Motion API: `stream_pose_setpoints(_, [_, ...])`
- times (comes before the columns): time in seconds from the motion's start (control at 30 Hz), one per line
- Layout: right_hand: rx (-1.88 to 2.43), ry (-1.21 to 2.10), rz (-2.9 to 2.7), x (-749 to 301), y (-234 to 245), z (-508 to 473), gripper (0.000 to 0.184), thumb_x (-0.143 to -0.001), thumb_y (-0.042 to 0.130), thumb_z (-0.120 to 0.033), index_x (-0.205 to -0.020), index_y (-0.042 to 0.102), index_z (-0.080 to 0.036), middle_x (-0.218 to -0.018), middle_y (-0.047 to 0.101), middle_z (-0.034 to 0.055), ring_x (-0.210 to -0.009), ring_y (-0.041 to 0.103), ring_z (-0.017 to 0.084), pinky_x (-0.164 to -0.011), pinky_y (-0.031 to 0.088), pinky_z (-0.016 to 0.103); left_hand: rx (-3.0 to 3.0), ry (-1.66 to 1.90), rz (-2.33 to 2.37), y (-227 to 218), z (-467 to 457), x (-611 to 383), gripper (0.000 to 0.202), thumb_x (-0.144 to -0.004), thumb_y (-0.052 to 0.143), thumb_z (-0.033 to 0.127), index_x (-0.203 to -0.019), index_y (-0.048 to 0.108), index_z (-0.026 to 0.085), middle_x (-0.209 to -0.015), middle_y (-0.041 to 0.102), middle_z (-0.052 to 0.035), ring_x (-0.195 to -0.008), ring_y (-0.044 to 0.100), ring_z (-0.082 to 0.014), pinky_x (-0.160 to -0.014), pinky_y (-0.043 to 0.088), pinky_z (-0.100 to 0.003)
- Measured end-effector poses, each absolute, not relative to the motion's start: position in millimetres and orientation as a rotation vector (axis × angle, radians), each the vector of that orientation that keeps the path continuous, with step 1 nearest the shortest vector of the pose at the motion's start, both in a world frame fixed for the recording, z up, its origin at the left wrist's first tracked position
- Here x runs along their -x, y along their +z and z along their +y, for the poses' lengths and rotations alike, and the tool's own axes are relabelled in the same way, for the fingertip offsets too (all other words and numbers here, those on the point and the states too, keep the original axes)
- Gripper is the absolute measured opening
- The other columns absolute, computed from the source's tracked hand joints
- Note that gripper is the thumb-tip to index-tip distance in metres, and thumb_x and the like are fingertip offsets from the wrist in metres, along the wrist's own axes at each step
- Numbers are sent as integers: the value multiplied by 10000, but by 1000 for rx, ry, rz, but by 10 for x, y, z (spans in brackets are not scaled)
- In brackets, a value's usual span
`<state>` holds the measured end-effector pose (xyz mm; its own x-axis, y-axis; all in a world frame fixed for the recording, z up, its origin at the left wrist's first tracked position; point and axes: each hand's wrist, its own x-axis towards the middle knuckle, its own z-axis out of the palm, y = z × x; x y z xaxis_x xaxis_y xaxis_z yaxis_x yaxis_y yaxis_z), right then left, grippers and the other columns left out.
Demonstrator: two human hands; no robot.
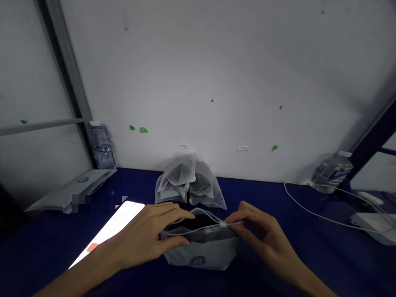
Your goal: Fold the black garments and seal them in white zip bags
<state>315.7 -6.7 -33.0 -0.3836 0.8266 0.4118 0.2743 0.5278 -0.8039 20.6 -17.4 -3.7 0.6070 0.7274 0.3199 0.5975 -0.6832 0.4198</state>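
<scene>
A frosted zip bag with a round dark mark on its front stands on the blue table, its mouth gaping and the inside dark. My left hand grips the mouth's left end, thumb on the near side and fingers over the far rim. At the right end, my right hand pinches the zip edge between thumb and fingers, close to the white slider. What lies inside the bag cannot be made out.
Frosted bags lean against the white wall behind. A lit phone lies under my left forearm. Plastic bottles stand in both corners. Another flat bag lies at left; a white device with cables sits at right.
</scene>
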Motion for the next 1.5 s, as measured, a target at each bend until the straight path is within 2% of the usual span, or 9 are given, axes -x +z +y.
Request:
stream_pose_setpoints(0.13, [845, 671, -1929, -3152, -344, -81, 70, -922, 655, -297, -938, 695, -241, -828, 612, 16, -737, 576, 162, -654, 459, 302, -2429, 708, 1156, -69, -196, -225, 377, -861, 714, 387, -1199, 573, 299, -1119, 687, -25, -974, 676, -224, -541, 551, -231])
stream_pose_setpoints(0.27, [828, 623, -1889, -3125, -332, -85, 128, -845, 757, -289, -779, 674, -216, -740, 626, -2, -677, 574, 146, -612, 450, 278, -2474, 768, 1145, -135, -190, -249, 343, -835, 741, 390, -1113, 573, 278, -1021, 696, -7, -910, 687, -213, -702, 584, -327])
stream_pose_setpoints(0.4, [850, 671, -1880, -3118, -319, -74, 104, -839, 761, -277, -766, 712, -222, -724, 639, 2, -671, 588, 146, -594, 447, 272, -2515, 733, 1123, -146, -181, -244, 310, -844, 733, 410, -1064, 568, 266, -979, 692, -2, -880, 681, -207, -691, 567, -323])
stream_pose_setpoints(0.63, [856, 682, -1909, -3155, -347, -49, 92, -907, 671, -274, -834, 713, -239, -764, 597, 7, -693, 562, 154, -600, 431, 292, -2602, 730, 1085, -137, -194, -207, 282, -907, 652, 461, -1090, 554, 270, -1006, 699, -5, -839, 686, -204, -703, 520, -347])
stream_pose_setpoints(0.93, [761, 589, -2027, -3169, -359, -97, 186, -993, 488, -204, -960, 667, -241, -822, 571, 18, -732, 546, 161, -621, 422, 308, -2682, 744, 1035, -152, -170, -227, 151, -987, 549, 356, -1110, 517, 274, -1045, 692, 2, -888, 685, -200, -698, 493, -343])
stream_pose_setpoints(1.03, [708, 533, -2052, -3147, -329, -101, 133, -967, 526, -194, -968, 653, -230, -871, 570, 26, -772, 560, 162, -647, 450, 311, -2701, 767, 1017, -132, -179, -229, 161, -987, 542, 362, -1117, 517, 271, -1175, 668, -25, -875, 691, -200, -673, 511, -338])
stream_pose_setpoints(1.13, [687, 485, -2124, -3118, -258, -69, 74, -868, 691, -241, -912, 637, -216, -1034, 596, 56, -936, 593, 200, -770, 490, 356, -2720, 746, 1085, -109, -192, -225, 250, -955, 572, 462, -1118, 533, 276, -1399, 555, -64, -791, 698, -197, -661, 533, -374])
stream_pose_setpoints(1.3, [658, 475, -2232, -3076, -136, 45, 207, -787, 790, -283, -800, 598, -208, -1134, 666, 58, -1011, 632, 216, -834, 508, 375, -2665, 636, 1080, -25, -221, -240, 596, -765, 652, 714, -1165, 537, 288, -1486, 478, -96, -1071, 652, -342, -790, 540, -514])
stream_pose_setpoints(1.5, [733, 622, -2129, -3014, -183, 58, 189, -834, 756, -309, -798, 597, -214, -1049, 746, 54, -960, 699, 212, -852, 542, 380, -2569, 644, 1180, 166, -286, -374, 396, -792, 698, 557, -1032, 600, 258, -1396, 569, -85, -1240, 547, -363, -954, 464, -590])
